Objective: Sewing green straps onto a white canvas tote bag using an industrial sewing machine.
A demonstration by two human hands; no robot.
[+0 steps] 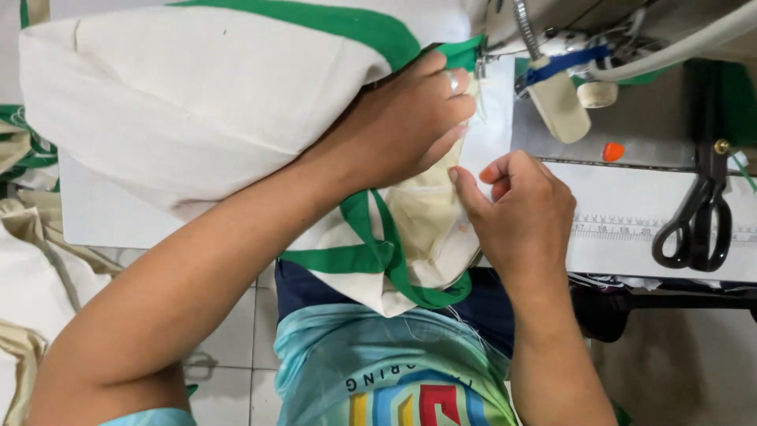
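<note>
Right now two hands work one cream cloth bag [205, 102] with green trim at the sewing machine [568, 47]. The left hand [406, 118], one ring on a finger, lies curled over the bag's edge, pressing it down beside the needle. The right hand [520, 209] pinches the cream fabric just near of it, thumb against bent fingers. One pair of black scissors [698, 217] lies far right on the white table [631, 197], beside one orange button [613, 151].
</note>
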